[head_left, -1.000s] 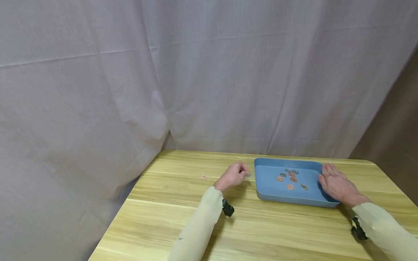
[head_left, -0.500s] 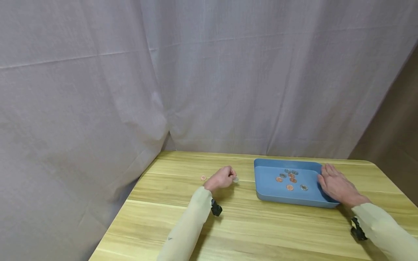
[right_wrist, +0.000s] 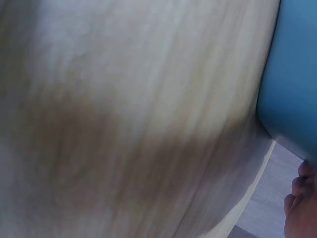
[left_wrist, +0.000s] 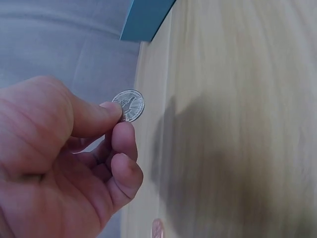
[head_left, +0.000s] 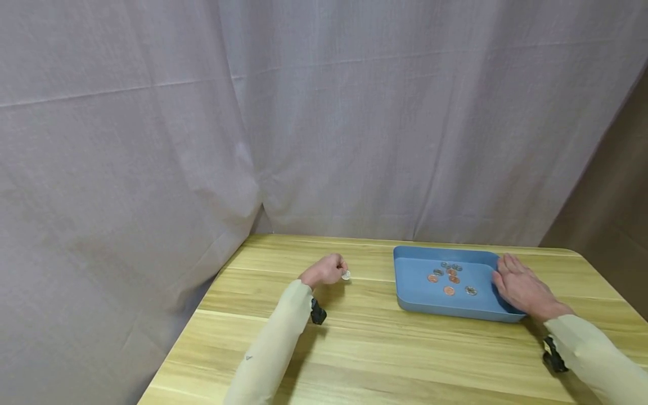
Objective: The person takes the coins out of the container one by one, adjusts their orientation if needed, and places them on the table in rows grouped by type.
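A grey curtain (head_left: pixel 126 197) fills the left side and hangs on behind the wood-grain table (head_left: pixel 385 360). Next comes the left forearm in a pale, cream-coloured sleeve (head_left: pixel 270 349), with a black wrist device (head_left: pixel 318 312) at its cuff. The left hand (head_left: pixel 324 270) is over the table, to the left of the tray and well apart from it, its thumb and fingers pinching a silver-coloured coin (left_wrist: pixel 132 106). The left wrist view shows a raised design on the coin's face, its edge partly covered by the thumb. At the bottom edge of that view, a copper-coloured coin (left_wrist: pixel 157 228) lies on the table, cut off by the frame.

Farther right sits the shallow blue rectangular tray (head_left: pixel 460 311). Loose coins lie on its floor: four copper-coloured coins (head_left: pixel 449 291) and several silver-coloured ones (head_left: pixel 471 291), some close together toward the back. The right hand (head_left: pixel 521 286) rests on the tray's right end, fingers straight and close together, touching the rim. A dark brown surface (head_left: pixel 612 225) stands at the far right.
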A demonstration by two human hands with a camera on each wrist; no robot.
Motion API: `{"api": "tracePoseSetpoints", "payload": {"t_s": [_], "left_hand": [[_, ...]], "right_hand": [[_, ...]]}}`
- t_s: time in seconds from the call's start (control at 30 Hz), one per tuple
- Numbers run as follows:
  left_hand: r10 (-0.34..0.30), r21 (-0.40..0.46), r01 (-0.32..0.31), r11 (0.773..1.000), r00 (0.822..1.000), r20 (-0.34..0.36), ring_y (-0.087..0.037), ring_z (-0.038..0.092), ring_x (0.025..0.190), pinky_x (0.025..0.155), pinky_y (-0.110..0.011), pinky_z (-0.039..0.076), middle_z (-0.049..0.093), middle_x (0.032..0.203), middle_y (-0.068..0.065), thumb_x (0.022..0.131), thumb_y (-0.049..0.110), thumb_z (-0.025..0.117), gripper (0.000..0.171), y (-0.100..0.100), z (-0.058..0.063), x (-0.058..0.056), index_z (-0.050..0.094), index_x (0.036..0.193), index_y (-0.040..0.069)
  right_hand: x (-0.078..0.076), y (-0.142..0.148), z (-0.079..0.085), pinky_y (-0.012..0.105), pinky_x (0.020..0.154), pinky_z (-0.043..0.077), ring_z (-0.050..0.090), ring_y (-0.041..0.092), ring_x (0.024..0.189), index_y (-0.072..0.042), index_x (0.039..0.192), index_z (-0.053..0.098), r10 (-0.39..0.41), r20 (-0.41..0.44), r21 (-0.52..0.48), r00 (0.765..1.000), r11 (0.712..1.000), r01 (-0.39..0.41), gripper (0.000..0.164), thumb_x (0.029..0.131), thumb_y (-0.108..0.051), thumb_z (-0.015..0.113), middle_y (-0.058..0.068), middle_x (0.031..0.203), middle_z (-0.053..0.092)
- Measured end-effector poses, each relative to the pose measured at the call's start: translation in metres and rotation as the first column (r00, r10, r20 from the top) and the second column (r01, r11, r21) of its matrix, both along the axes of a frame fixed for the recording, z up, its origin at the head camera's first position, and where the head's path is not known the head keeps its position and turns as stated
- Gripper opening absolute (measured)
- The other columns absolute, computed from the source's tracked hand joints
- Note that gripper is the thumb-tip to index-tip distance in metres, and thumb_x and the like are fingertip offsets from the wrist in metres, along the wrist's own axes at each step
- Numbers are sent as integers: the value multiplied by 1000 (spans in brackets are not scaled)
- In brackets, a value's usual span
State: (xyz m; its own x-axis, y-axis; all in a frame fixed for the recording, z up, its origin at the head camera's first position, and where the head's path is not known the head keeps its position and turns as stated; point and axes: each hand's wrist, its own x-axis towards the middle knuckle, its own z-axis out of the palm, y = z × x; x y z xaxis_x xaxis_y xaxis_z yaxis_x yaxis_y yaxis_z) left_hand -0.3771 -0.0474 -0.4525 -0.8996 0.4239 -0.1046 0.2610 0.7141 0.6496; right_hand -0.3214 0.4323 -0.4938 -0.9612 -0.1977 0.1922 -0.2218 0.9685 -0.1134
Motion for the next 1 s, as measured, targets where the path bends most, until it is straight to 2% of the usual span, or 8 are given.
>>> {"api": "tracePoseSetpoints", "payload": {"t_s": [0.23,0.5,0.77,1.0], "left_hand": [[-4,-57,4,998,1000,5,-14,46,72,68,-27,39,58,89,-3,92,-2,50,16,-10,1,-6,65,91,1],[-24,-206,16,978,999,-34,-12,44,67,64,-25,38,61,88,0,95,1,49,21,-17,-2,-12,68,87,5],[34,-244,-42,969,999,-39,-15,54,79,75,-29,45,65,90,0,94,5,58,15,-18,-2,-13,70,86,10],[19,-255,-27,967,999,-33,-12,50,68,64,-24,42,64,82,0,91,0,54,20,-19,-4,-15,71,85,7]], "right_hand": [[1,-1,2,62,116,15,15,56,142,24,141,23,-3,15,-3,1000,1000,3,64,107,-29,30,46,148,16],[1,-2,4,61,116,17,17,56,142,24,140,25,-4,-1,17,1000,1000,4,63,107,-29,30,46,147,19],[1,-3,5,61,116,17,16,56,142,24,141,24,-9,1,11,1000,1000,9,63,107,-29,31,46,148,17],[1,-1,4,62,115,19,19,56,141,25,139,27,10,-22,6,1000,1000,-10,62,107,-29,29,47,146,20]]}}
